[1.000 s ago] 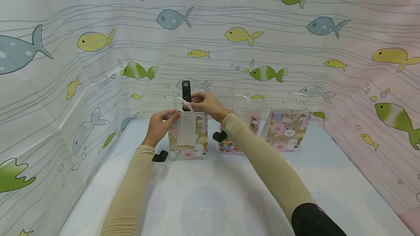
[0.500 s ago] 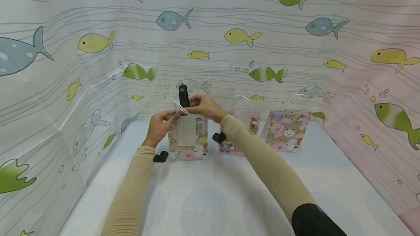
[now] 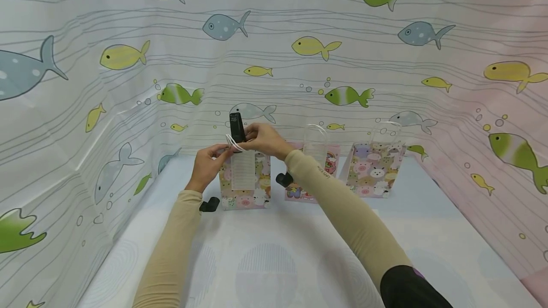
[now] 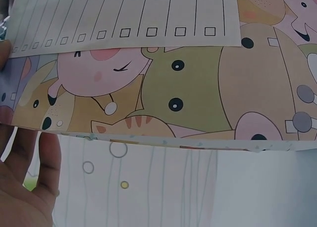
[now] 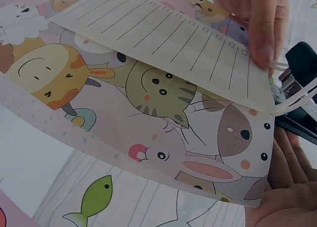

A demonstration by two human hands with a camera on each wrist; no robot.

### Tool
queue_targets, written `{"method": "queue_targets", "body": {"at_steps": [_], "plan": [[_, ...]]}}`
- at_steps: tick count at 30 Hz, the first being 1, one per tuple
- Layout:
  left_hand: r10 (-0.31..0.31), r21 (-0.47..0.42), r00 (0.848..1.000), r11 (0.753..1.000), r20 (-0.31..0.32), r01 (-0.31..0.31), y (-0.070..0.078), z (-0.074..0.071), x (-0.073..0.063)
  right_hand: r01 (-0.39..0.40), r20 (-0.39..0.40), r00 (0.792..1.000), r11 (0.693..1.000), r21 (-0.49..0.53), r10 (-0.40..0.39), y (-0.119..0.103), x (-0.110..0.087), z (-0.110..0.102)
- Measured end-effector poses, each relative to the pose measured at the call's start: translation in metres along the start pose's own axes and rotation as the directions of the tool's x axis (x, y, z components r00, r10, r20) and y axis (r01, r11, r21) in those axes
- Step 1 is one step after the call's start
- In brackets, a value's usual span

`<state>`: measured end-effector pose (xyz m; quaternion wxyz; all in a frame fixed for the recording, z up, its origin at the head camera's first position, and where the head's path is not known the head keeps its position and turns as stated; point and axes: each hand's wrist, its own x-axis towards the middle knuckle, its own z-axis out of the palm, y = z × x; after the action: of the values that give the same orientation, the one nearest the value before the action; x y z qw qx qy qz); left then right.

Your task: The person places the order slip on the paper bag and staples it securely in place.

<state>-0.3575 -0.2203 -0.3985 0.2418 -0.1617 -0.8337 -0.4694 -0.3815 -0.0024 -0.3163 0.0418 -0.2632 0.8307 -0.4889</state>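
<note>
Beige-sleeved arms (image 3: 169, 246) stretch forward, right hand (image 3: 267, 140) gripping a black tool (image 3: 237, 127), left hand (image 3: 206, 168) pinching the paper bag (image 3: 262, 179) below.

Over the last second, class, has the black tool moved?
Yes: the black tool has moved down and left in the head view, judged against the grey fish printed behind.
</note>
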Motion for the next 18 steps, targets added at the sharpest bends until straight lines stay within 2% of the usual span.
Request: {"method": "queue_targets", "body": {"at_steps": [18], "plan": [[0.002, 0.007, 1.000, 1.000, -0.012, -0.002, -0.0018, -0.0002, 0.0014, -0.010, -0.008, 1.000, 0.998, -0.066, 0.009, 0.0013, -0.0033, 0.0063]]}}
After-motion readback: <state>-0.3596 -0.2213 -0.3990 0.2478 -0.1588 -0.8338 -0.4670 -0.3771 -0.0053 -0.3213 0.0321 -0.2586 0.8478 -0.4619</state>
